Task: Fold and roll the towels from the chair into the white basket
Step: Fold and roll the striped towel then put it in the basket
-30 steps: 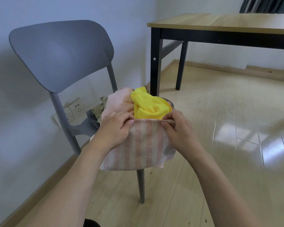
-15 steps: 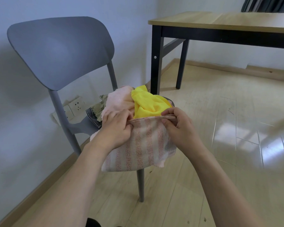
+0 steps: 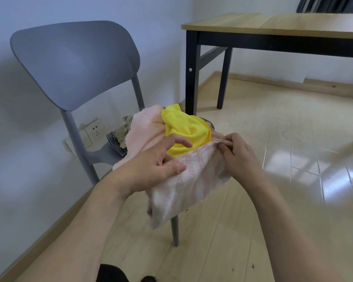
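Observation:
A pink-and-white striped towel [image 3: 189, 186] hangs in front of the grey chair [image 3: 73, 64]. My right hand [image 3: 237, 154] pinches its folded top right corner. My left hand [image 3: 151, 167] lies lower on the towel's left part, thumb pressed on the cloth and fingers spread over it. On the chair seat behind lie a yellow towel [image 3: 184, 131], a pale pink towel [image 3: 145, 127] and a patterned cloth with a striped edge [image 3: 118, 137]. The white basket is not in view.
A wooden table with black legs [image 3: 273, 25] stands at the back right. A wall socket [image 3: 92, 131] sits low behind the chair. Glossy wood floor [image 3: 293, 159] spreads to the right.
My left hand let go of the towel's top left corner and slid down onto the cloth with fingers opened. The towel now hangs slanted from my right hand.

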